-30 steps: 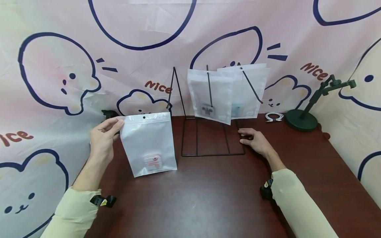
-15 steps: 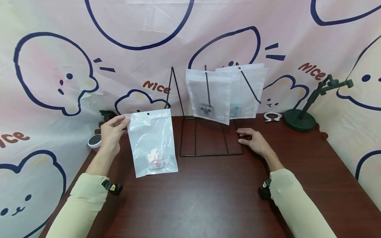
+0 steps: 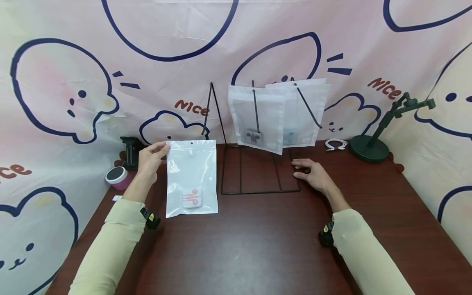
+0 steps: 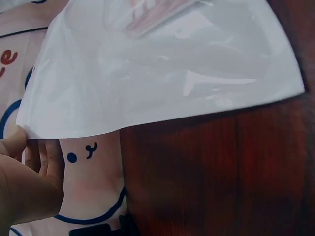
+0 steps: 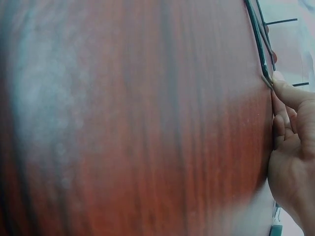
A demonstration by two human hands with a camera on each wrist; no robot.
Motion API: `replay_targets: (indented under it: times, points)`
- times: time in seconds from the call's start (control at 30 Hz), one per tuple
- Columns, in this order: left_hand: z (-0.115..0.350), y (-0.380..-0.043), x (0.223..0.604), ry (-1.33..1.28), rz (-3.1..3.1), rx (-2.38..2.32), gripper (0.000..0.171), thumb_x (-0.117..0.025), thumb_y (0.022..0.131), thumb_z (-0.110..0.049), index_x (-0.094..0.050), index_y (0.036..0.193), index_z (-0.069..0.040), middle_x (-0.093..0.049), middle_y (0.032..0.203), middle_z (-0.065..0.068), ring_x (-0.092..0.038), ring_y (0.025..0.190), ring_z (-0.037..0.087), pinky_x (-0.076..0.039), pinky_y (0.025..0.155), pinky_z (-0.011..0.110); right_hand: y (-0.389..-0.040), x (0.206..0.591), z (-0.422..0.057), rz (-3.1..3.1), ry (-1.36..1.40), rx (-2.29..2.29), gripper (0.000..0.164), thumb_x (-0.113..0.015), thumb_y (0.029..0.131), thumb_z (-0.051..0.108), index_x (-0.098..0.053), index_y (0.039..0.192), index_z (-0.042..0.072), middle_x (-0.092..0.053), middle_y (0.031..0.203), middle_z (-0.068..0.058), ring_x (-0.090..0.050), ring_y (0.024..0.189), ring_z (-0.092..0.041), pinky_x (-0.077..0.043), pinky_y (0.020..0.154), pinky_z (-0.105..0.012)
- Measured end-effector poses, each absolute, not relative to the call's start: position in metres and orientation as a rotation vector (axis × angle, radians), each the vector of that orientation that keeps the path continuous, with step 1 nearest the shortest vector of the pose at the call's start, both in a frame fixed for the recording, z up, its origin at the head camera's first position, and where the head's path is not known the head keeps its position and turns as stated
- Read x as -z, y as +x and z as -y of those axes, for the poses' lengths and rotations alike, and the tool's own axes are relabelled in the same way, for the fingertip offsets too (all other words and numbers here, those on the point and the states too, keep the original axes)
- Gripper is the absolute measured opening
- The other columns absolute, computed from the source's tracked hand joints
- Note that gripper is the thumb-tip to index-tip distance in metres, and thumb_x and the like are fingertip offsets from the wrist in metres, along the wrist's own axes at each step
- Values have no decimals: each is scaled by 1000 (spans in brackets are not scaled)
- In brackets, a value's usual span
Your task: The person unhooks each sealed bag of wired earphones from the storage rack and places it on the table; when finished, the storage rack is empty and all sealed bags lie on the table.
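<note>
In the head view, my left hand (image 3: 152, 160) pinches the top left corner of a white zip bag (image 3: 191, 174) between thumb and fingers. Through its clear front shows a small white item with pink earbud-like shapes (image 3: 192, 198). The bag hangs upright, left of a black wire display rack (image 3: 260, 192). My right hand (image 3: 316, 175) holds the right side of the rack's base, with the thumb at the wire in the right wrist view. Two rack hooks bear bags: a front bag (image 3: 257, 116) with a dark item, and bags (image 3: 307, 110) behind it to the right.
An upright wire prong (image 3: 217, 107) stands at the rack's left, without a bag. A green stand (image 3: 370, 148) and a coiled white cable (image 3: 336, 144) are at the back right. A pink jar (image 3: 119, 177) and a black device (image 3: 131, 152) sit at the left edge.
My left hand has moved right, carrying the zip bag nearer the rack, and the bag now hangs straighter. My right hand stays at the rack's base.
</note>
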State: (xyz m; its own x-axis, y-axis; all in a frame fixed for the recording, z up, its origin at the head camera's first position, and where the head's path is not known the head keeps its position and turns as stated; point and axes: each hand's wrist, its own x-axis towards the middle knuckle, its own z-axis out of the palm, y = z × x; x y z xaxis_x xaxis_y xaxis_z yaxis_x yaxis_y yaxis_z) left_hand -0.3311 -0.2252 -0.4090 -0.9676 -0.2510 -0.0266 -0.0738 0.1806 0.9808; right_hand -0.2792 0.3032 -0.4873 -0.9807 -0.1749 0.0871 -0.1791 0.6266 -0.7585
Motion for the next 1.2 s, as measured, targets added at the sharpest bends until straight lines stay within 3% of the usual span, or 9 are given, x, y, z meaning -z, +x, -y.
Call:
replay_targets:
  times: [0.47, 0.87, 1.2]
  points:
    - [218, -356, 435, 385, 2380, 1865, 45, -67, 103, -27, -63, 143, -6, -63, 131, 6, -62, 98, 9, -56, 83, 26, -280, 488, -303, 2827, 311, -1334, 45, -71, 99, 10, -62, 143, 3, -52, 152, -17, -55, 131, -36, -45, 104, -53]
    - [206, -360, 449, 451, 2389, 1846, 41, -66, 104, -25, -66, 140, -7, -64, 133, 11, -64, 104, 18, -55, 81, 24, -280, 488, -305, 2812, 325, -1318, 45, -72, 98, 9, -63, 141, 1, -53, 150, -18, -54, 132, -38, -45, 103, -52]
    - [204, -360, 455, 510, 2443, 1812, 42, -64, 105, -28, -65, 142, -9, -58, 148, 12, -59, 124, 26, -51, 106, 39, -279, 488, -305, 2802, 340, -1304, 44, -73, 98, 11, -64, 140, 1, -55, 149, -19, -54, 133, -39, -45, 103, -53]
